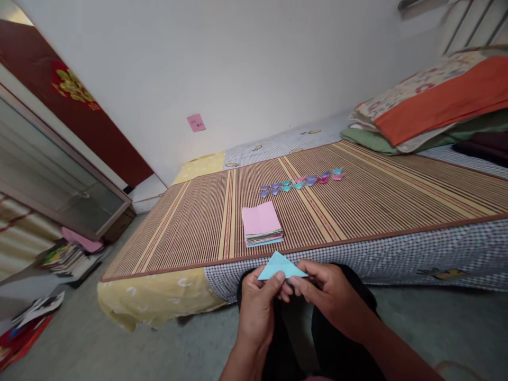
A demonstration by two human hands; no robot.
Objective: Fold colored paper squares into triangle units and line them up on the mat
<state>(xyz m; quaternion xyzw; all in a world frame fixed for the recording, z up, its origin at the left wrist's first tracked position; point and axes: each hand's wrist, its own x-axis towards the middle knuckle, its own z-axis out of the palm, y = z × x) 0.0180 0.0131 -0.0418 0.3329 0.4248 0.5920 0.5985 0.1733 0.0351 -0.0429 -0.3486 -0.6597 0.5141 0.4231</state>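
Observation:
A light blue sheet of paper (279,264), folded into a triangle with its point up, is held between both hands in front of the bed's edge. My left hand (260,296) pinches its left side, thumb on the front face. At the right corner, my right hand (323,286) grips the paper between thumb and fingers. Just beyond lies a stack of coloured paper (262,218) with a pink sheet on top. Farther back, several small folded paper boats (299,184) in purple, blue and pink stand in two rows.
A striped bamboo mat (190,222) covers the bed. Pillows and folded bedding (440,100) are piled at the right. A pink note (196,123) is stuck to the wall. Books (67,262) sit low at the left, near a glass-fronted cabinet (47,153).

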